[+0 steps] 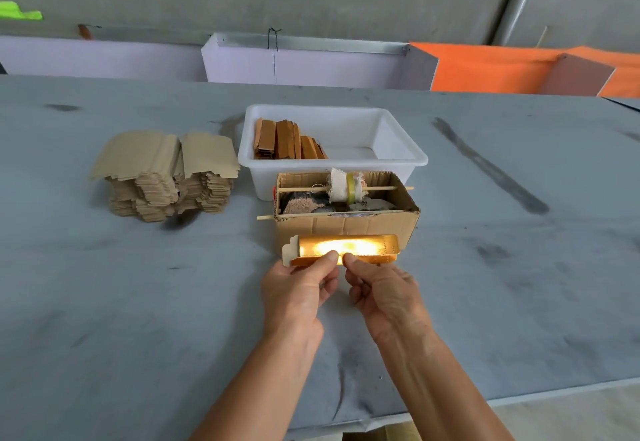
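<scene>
A shiny gold folded carton is held just above the grey table, in front of a brown cardboard box. My left hand pinches its near edge with thumb and fingers left of the middle. My right hand pinches the same edge just right of the middle. A pale flap sticks out at the carton's left end. Glare hides the carton's surface detail.
The cardboard box holds a tape roll on a wooden stick. Behind it stands a white plastic tub with several folded gold cartons. A stack of flat carton blanks lies at the left. The table's near edge runs lower right.
</scene>
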Demonstrator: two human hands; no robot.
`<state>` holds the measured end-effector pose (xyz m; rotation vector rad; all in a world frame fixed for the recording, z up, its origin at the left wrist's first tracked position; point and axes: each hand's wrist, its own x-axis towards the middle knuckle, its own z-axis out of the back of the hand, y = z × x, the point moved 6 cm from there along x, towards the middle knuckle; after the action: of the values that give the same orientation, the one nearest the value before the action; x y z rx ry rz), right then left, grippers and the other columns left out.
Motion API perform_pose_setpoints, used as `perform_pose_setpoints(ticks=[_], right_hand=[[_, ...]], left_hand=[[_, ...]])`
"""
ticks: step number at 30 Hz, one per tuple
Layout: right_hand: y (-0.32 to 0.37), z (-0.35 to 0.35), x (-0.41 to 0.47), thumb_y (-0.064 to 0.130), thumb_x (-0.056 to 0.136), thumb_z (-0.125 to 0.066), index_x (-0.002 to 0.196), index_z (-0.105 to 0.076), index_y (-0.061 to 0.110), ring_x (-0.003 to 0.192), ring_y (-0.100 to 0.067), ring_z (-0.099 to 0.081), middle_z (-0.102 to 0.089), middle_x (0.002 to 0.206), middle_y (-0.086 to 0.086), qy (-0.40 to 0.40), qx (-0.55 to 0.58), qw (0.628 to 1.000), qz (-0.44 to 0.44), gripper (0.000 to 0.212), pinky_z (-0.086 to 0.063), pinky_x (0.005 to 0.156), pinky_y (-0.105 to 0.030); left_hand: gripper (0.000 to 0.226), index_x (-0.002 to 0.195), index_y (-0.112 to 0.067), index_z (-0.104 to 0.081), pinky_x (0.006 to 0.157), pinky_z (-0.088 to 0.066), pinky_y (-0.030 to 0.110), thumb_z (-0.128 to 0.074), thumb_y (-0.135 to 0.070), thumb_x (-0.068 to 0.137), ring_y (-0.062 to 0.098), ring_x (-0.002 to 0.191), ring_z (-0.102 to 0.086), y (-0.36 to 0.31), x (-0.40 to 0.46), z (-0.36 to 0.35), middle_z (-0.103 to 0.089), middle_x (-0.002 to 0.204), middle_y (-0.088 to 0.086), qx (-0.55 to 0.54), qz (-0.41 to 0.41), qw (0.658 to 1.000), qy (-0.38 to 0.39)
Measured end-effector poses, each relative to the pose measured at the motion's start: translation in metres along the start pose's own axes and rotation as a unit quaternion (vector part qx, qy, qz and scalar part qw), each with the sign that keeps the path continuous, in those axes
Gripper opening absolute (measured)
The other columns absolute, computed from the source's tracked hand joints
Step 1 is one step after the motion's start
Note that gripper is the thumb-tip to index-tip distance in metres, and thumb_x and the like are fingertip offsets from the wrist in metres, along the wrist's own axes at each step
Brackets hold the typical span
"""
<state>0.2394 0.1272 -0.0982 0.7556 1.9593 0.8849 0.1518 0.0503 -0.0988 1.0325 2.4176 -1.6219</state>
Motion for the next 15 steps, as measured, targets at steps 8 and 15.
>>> perform_pose_setpoints(ticks=[8,15], right_hand=[[0.001,-0.007,-0.004,-0.003,0.079,-0.067,0.076,-0.063,0.007,0.051,-0.008,-0.06,-0.064,0.062,-0.004,0.025,0.015,0.999,-0.037,0.012,-0.041,0.045,-0.016],[0.001,-0.01,-0.005,0.0,0.082,-0.065,0.081,-0.063,0.01,0.054,-0.007,-0.063,-0.067,0.066,-0.001,0.032,0.005,0.998,-0.045,0.01,-0.04,0.054,-0.022]], left_hand=[[0.018,0.081,-0.006,-0.063,0.047,-0.052,0.022,-0.073,0.006,0.072,0.013,0.049,-0.064,-0.009,0.002,0.004,-0.069,0.06,0.005,0.024,-0.027,0.999,0.018],[0.018,0.081,-0.008,-0.066,0.049,-0.054,0.022,-0.075,0.004,0.071,0.017,0.055,-0.069,-0.021,0.001,0.01,-0.072,0.066,0.009,0.066,-0.064,0.996,0.015]])
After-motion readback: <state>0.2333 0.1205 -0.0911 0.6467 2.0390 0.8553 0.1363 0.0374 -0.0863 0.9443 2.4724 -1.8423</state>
